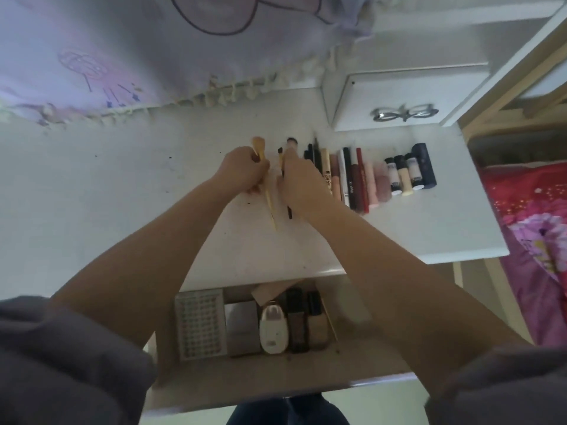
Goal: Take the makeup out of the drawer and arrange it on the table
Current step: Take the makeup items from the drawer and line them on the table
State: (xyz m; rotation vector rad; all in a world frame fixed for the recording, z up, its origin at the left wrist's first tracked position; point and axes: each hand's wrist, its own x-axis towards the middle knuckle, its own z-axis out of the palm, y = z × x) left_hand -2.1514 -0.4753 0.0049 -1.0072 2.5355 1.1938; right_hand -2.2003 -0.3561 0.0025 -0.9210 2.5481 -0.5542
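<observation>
White tabletop is carrying a neat row of tubes and bottles at your right. Your left hand is gripping a tan-handled brush; your right hand is holding a thin black-handled brush, fingers hidden. Be laying both parallel, just beside the row. More makeup is waiting in the open drawer.
</observation>
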